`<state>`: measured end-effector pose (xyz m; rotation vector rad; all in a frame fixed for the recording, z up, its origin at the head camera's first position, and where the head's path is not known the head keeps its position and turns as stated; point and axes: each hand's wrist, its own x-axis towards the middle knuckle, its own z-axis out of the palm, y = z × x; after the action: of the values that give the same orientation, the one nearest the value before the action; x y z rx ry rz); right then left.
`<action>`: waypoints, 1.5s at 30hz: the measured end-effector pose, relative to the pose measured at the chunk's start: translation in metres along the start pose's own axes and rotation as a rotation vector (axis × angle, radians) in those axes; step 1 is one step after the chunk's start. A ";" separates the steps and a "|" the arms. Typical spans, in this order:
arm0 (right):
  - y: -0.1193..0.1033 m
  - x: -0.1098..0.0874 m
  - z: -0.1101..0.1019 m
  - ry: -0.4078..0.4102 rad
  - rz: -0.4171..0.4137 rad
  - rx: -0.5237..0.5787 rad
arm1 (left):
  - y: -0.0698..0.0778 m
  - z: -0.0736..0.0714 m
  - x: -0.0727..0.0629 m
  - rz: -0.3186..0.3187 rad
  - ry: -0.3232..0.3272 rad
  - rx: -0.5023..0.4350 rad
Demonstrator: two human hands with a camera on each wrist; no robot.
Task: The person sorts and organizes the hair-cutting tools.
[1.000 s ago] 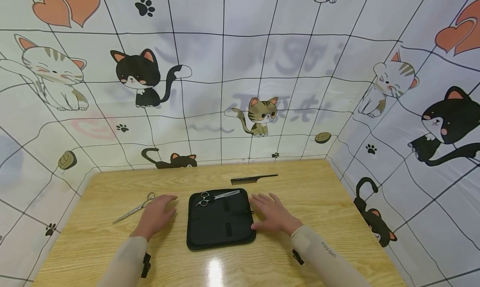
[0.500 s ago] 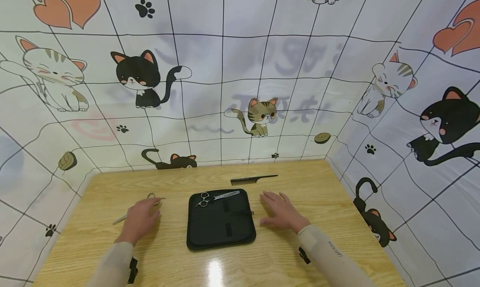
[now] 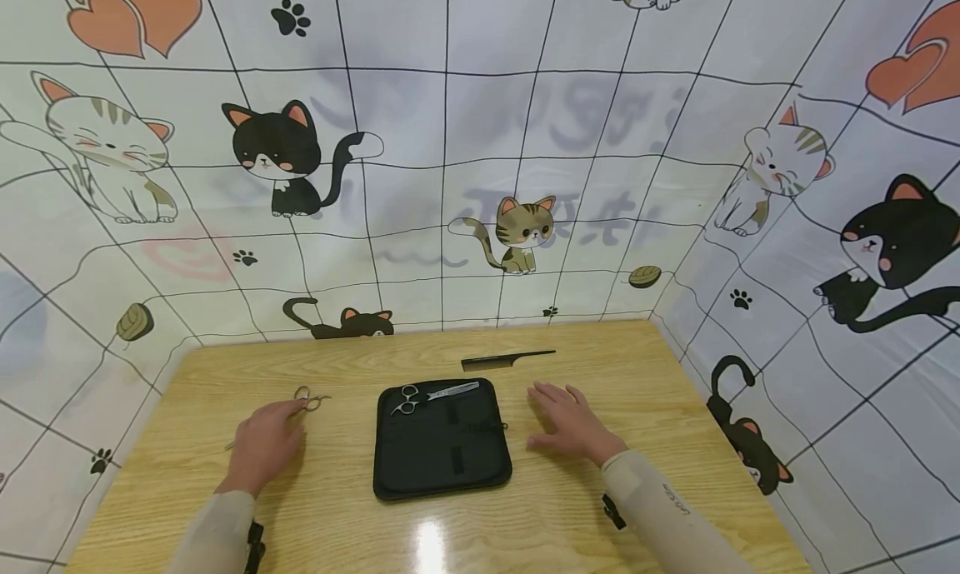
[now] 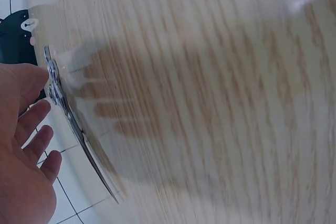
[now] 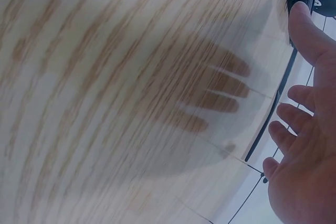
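Observation:
A pair of silver scissors [image 4: 77, 128] lies on the wooden table at the left. My left hand [image 3: 262, 442] is over its blades with fingertips right at the finger rings; the rings and the blade tip show past the hand in the head view. The left fingers look loosely bent, with the thumb beside the handles. Flat in the middle lies a black case [image 3: 420, 466] with a second pair of scissors [image 3: 454, 390] on its upper part. My right hand [image 3: 567, 424], fingers spread and holding nothing, is just to the right of this case.
Behind the case, a black tail comb [image 3: 489, 362] lies near the back of the table [image 3: 615, 507]. A white cloth [image 3: 405, 141] printed with cats and lines rises behind the table and along both sides.
My left hand has moved left and toward me, from beside the case to over the scissors. My right hand has drawn a little to the right, away from the case.

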<state>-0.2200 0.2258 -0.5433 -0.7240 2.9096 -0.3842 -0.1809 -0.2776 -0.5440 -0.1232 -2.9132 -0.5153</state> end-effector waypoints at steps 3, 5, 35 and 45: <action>0.002 0.000 0.000 -0.003 0.011 -0.005 | -0.002 -0.002 0.000 -0.020 -0.015 0.000; 0.003 0.000 0.001 -0.003 0.015 -0.006 | -0.004 -0.003 -0.001 -0.037 -0.027 -0.001; 0.007 -0.007 0.001 0.025 0.047 0.024 | -0.013 0.008 -0.008 -0.161 0.011 0.092; 0.007 -0.007 0.002 0.023 0.056 0.028 | -0.016 0.009 -0.006 -0.175 0.003 0.080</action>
<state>-0.2167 0.2352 -0.5464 -0.6365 2.9322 -0.4284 -0.1787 -0.2897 -0.5592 0.1444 -2.9524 -0.4236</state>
